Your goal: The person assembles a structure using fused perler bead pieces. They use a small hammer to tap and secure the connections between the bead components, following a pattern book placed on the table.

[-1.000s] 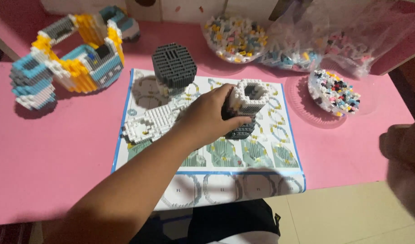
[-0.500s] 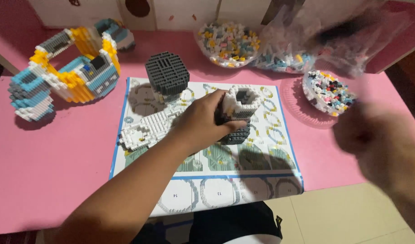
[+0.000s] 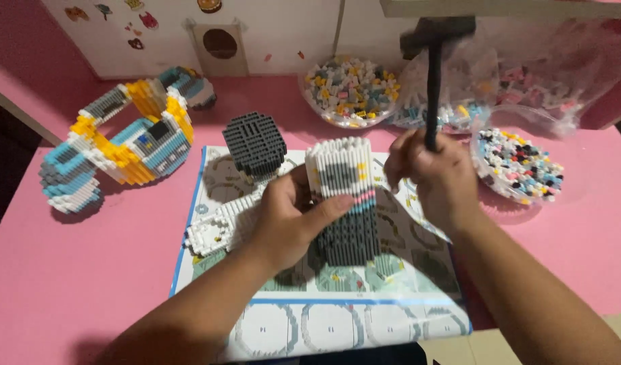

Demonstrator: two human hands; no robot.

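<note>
**Brick tower gripped, hammer raised**

Left hand [image 3: 290,220] clasped on the tower [image 3: 344,203], a tall hollow block of small bricks, white at the top, a pink band in the middle, dark grey below. Fingers [image 3: 327,209] wrapped round its left face, thumb across the front. Tower upright on the instruction sheet [image 3: 364,318], near the middle of the pink worktop [image 3: 74,270].

Right hand [image 3: 435,179] now in view just right of the tower, clenched on the black handle of a small hammer [image 3: 432,74]; head of the hammer [image 3: 438,32] blurred, high above the tower's open top. A second ago absent from the sheet, half a second ago only a blur at the right edge. Tower also larger and closer to the camera than before, the left hand's grip unchanged. Judged as a move from placing bricks to tapping them down, with the tower braced for a blow.

Around the sheet: dark grey brick dome [image 3: 255,144] behind the left hand; flat white brick piece [image 3: 219,226] just left of it; blue, yellow and white brick model [image 3: 114,152] at far left; bowl of loose bricks [image 3: 351,91] at the back; second bowl [image 3: 520,162] at right; clear bags of bricks [image 3: 527,74] behind it.
</note>
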